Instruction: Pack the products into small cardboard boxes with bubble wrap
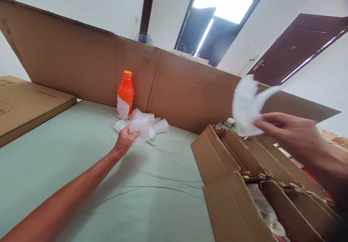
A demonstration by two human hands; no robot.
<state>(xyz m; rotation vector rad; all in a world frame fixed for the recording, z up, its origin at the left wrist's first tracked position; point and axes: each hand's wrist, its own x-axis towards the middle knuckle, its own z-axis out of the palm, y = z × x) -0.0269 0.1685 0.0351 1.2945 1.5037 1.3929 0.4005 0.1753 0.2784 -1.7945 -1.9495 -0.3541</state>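
My left hand [126, 138] is closed on a translucent white sheet [139, 126], smeared by motion, above the green cloth [163, 158]. Behind and beside it lies a loose pile of similar white pieces [161, 126]. An orange bottle [126, 95] with a white label stands upright at the back of that pile. At the right, my right hand [285, 126] pinches a crumpled thin white sheet [244, 108] by its lower edge. It holds this sheet in the air over the open cardboard boxes [239, 147]. The exact material of both sheets is hard to make out.
A tall cardboard panel [187, 86] runs along the back. At the left lies a flat cardboard box [35, 102]. A clear plastic bottle [227, 124] and a patterned item [268, 209] sit among the right boxes. Beyond are dark doors and a fan [143, 38].
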